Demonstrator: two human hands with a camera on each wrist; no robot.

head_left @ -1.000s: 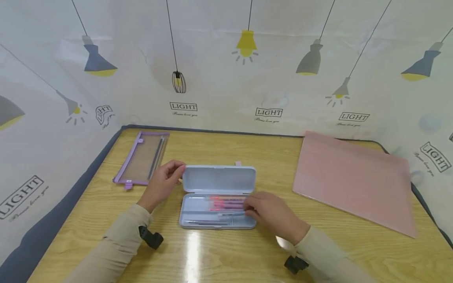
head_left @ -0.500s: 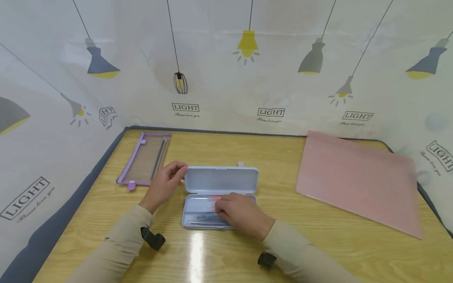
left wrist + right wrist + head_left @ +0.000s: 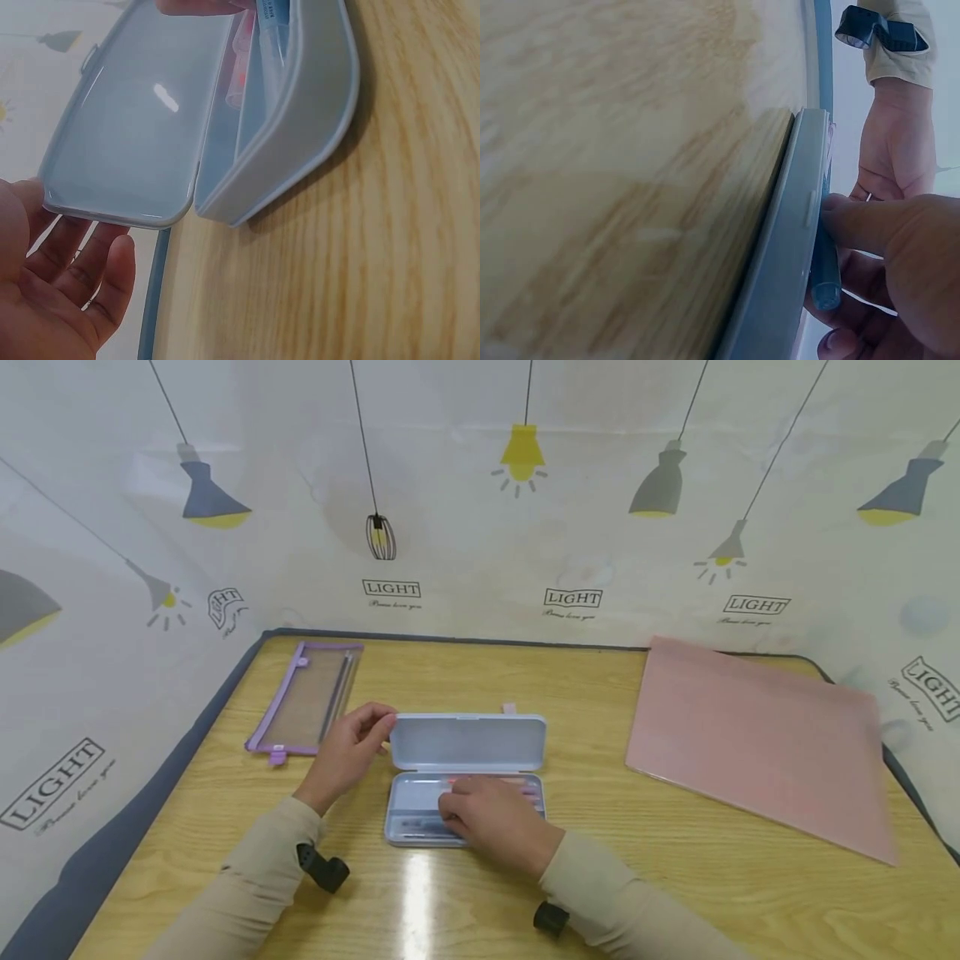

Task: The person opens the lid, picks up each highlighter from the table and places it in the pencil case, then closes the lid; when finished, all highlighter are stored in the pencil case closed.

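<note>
A light blue pencil case (image 3: pixel 414 792) lies open on the table, lid (image 3: pixel 468 743) tilted up at the back. My left hand (image 3: pixel 348 752) holds the lid's left corner; in the left wrist view its fingers (image 3: pixel 82 262) reach behind the edge. Over the middle of the case, my right hand (image 3: pixel 498 818) pinches a blue pen (image 3: pixel 825 274) between thumb and fingers. The pen is low in the front compartment, seen also in the left wrist view. Pinkish pens (image 3: pixel 525 785) lie in the back compartment, partly covered by the right hand.
To the left lies a clear pouch (image 3: pixel 303 702) with purple edging and dark slim sticks in it. A flat pink folder (image 3: pixel 757 752) lies on the right. A small pale tab (image 3: pixel 509 707) shows behind the lid. Printed cloth (image 3: pixel 465 527) surrounds the wooden table (image 3: pixel 585 893).
My right hand has moved left from the case's right end to its middle, with the blue pen in its fingers. The left hand keeps its hold on the lid.
</note>
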